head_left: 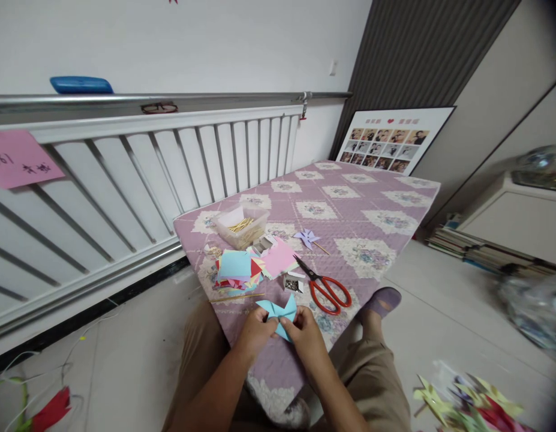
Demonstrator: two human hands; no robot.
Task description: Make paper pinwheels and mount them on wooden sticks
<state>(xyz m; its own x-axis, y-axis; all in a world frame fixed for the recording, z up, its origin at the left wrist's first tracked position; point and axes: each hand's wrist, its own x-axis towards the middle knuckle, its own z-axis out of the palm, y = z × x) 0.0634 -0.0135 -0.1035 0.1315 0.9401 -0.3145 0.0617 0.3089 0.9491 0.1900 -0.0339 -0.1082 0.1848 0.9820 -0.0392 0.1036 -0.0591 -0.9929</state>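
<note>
At the near edge of the purple mat (349, 198), both hands are on the blue paper (278, 311). Left hand (255, 331) pinches its near left corner, fingers curled tight on it. Right hand (306, 333) grips the near right side, fingers closed on the sheet. The paper sits between the two hands over the mat's edge, its folded points fanning out toward the far side, clear of the fingertips.

By the look of it, the work is about midway: the sheet is already creased into pointed flaps, but it carries no stick, and whether its centre is fixed I can't tell. Just beyond lie a thin stick (237, 296), a small box (292, 283) and red scissors (327, 289). A paper stack (237, 267) sits to their left, a clear tub (242, 225) behind that. A purple pinwheel (307, 238), already on its stick, lies farther off.
</note>
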